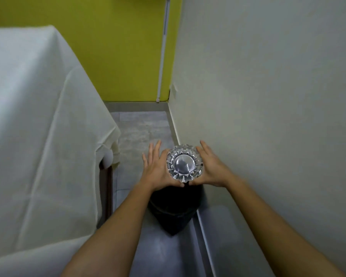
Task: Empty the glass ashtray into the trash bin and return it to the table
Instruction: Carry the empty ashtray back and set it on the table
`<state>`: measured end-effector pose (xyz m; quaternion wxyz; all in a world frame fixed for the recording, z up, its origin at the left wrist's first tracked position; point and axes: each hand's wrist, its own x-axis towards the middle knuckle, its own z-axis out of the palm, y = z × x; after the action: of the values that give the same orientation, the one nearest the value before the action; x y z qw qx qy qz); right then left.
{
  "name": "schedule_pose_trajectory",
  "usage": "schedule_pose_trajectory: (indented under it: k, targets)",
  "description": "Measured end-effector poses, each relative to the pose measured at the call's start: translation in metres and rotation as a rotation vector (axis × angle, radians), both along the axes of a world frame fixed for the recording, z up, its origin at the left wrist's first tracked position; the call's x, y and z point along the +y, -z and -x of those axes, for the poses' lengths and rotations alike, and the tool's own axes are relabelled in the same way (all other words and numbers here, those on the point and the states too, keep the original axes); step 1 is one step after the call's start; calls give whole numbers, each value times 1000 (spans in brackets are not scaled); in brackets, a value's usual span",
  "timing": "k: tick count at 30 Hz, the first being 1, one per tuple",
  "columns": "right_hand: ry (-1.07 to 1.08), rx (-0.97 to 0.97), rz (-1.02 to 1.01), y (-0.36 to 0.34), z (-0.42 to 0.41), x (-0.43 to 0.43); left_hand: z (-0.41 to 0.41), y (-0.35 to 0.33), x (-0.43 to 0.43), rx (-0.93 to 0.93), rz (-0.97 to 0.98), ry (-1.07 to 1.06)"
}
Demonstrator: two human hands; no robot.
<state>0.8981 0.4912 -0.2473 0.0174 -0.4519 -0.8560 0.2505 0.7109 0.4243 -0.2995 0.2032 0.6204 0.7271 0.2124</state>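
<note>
The glass ashtray [184,162], round with a cut, toothed rim, is held between both palms. Its flat base faces me, so it looks turned upside down. My left hand [157,166] presses its left side and my right hand [212,166] its right side, fingers stretched out and thumbs meeting below it. Directly beneath the ashtray stands the black trash bin [174,212] on the floor, against the right wall. Its opening is mostly hidden by my hands. The table [28,126], draped in a white cloth, fills the left side.
A grey tiled floor strip [144,128] runs between the table and the pale right wall [268,96]. A yellow-green wall [118,47] closes the far end, with a white conduit [163,47] running down its corner. A dark wooden table leg [106,188] shows under the cloth.
</note>
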Motion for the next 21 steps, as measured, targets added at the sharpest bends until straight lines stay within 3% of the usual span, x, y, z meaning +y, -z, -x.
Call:
schedule_pose_trajectory:
  k: [12, 21]
  targets:
    - [-143, -59, -156, -289, 56, -62, 50, -302, -81, 90, -1, -104]
    - [-336, -40, -238, -352, 163, -127, 140, -370, -178, 124, -23, -268]
